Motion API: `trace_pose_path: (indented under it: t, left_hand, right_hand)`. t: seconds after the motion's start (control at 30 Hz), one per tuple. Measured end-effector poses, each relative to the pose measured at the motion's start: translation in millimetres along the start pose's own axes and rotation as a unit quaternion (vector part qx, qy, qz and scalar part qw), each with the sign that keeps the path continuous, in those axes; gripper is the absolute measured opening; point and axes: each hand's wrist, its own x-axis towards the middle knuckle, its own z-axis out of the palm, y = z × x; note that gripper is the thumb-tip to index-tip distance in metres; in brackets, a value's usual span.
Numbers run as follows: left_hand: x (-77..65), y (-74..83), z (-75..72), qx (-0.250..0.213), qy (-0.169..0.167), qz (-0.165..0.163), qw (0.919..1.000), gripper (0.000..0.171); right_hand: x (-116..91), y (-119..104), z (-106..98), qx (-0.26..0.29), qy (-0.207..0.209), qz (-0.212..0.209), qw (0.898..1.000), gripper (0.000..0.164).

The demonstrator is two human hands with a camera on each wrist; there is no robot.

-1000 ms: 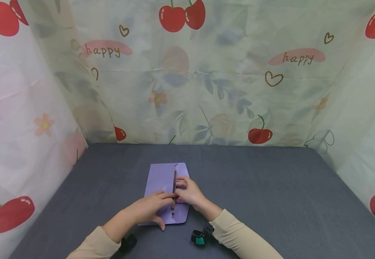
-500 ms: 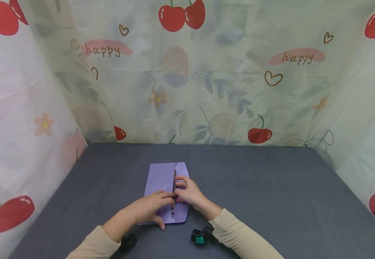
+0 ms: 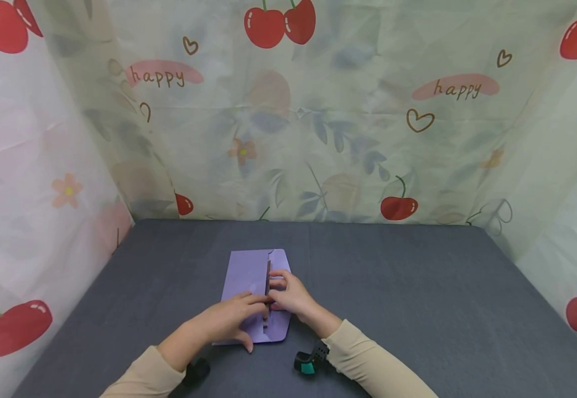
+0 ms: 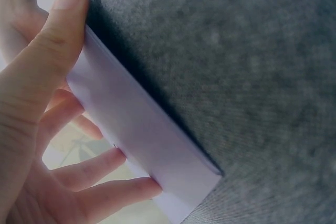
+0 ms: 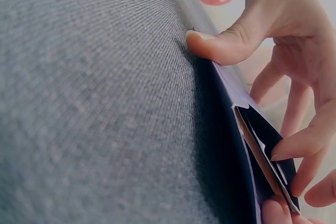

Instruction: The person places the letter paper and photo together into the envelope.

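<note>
A purple envelope (image 3: 248,268) lies on the dark table with its long opening to the right. A thin brown-edged card (image 3: 268,268) shows as a strip along that opening, and the right wrist view shows the brown edge (image 5: 261,158) inside the slot. My left hand (image 3: 225,320) rests across the envelope, its thumb over the near edge and its fingertips reaching the opening. My right hand (image 3: 290,298) is at the flap side with curled fingers, and its fingertips (image 5: 275,212) pinch at the card's edge in the slot. Most of the card is hidden inside the envelope.
The dark grey table (image 3: 393,287) extends around the envelope. Near my right sleeve lies a black strap with a green patch (image 3: 308,367). Another black object (image 3: 197,373) is beside my left wrist. A cherry-printed curtain (image 3: 343,138) encloses the back and sides.
</note>
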Motion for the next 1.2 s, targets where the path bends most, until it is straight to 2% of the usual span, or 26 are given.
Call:
trace_pose_path:
  t: [0.33,0.53,0.83,1.0,1.2]
  left_hand:
    - [-1.1,1.0,0.0,0.011,0.013,0.003,0.9999,0.055]
    - [-1.2,1.2,-2.2,0.010,0.003,-0.010,0.9999,0.055]
    - [-3.9,2.5,0.1,0.010,0.006,-0.006,0.9999,0.058]
    - [-4.1,2.7,-3.9,0.015,0.025,-0.014,0.9995,0.056]
    - [0.1,4.6,-24.6,0.016,0.090,-0.063,0.9938,0.051]
  right_hand:
    - [-3,-4,-12,0.017,0.003,0.009,1.000,0.047]
    - [-8,-7,-30,-0.021,0.013,0.000,1.000,0.042]
    - [-24,-11,-64,-0.087,0.035,-0.008,0.996,0.036]
    - [-32,-14,-87,-0.163,0.057,-0.051,0.984,0.034]
    - [-42,-23,-109,-0.256,0.098,-0.106,0.956,0.034]
